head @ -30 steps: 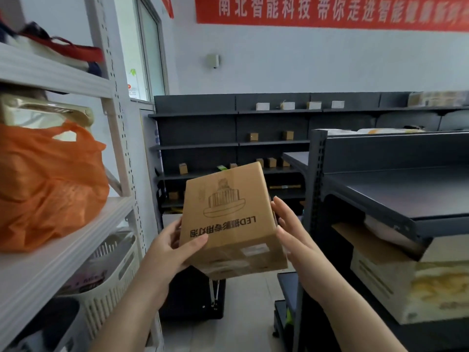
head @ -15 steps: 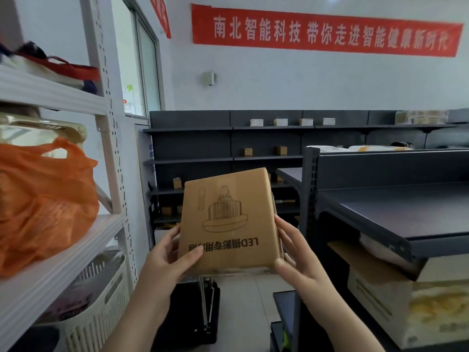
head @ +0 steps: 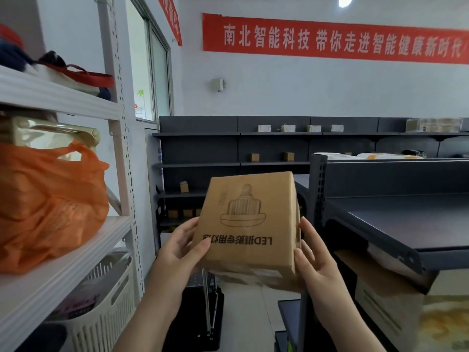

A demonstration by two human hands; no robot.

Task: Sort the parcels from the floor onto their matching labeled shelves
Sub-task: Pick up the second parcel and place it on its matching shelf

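parcel: we've got the brown cardboard box (head: pixel 247 222) up in the air at chest height, in the aisle, print upside down to us
left hand (head: pixel 181 246): pressed on the box's left side, thumb across the front
right hand (head: pixel 313 260): clamped on the right edge
dark shelf (head: pixel 396 222): just right of the box, bare on top
orange bag (head: pixel 48 201): sitting on the white rack (head: pixel 63 265) to our left
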